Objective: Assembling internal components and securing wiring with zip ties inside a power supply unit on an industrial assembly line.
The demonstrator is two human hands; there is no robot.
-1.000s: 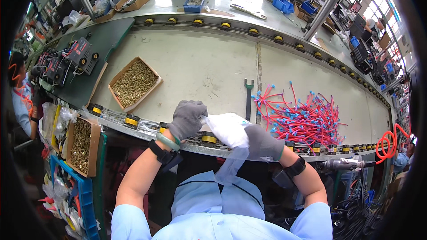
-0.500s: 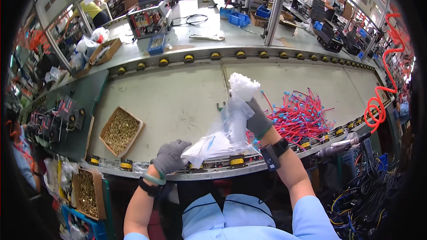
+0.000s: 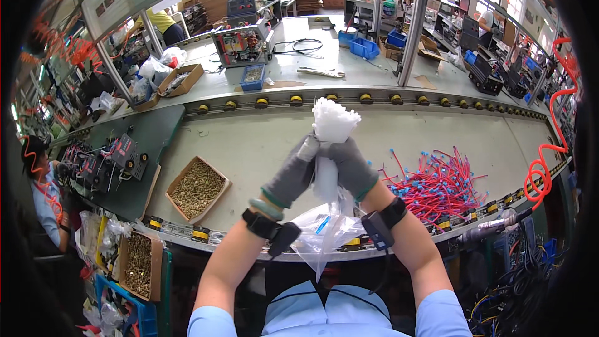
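Observation:
Both my hands wear grey gloves and are raised over the pale work table (image 3: 249, 143). My left hand (image 3: 292, 176) and my right hand (image 3: 349, 165) grip a bundle of white cable ties (image 3: 332, 122) from either side, its fanned top sticking up above my fingers. A clear plastic bag (image 3: 324, 231) hangs down from the bundle between my wrists. Black bands sit on both wrists.
A pile of red wires with blue ends (image 3: 440, 184) lies to my right. An open cardboard box of small brass parts (image 3: 198, 188) sits at left, with another box (image 3: 138, 263) below the table edge. A dark mat with devices (image 3: 106, 165) lies far left. A person (image 3: 40, 193) is at left.
My left hand rose from the table edge to join my right hand on the bundle. The bundle now stands upright between both hands, with the bag hanging below.

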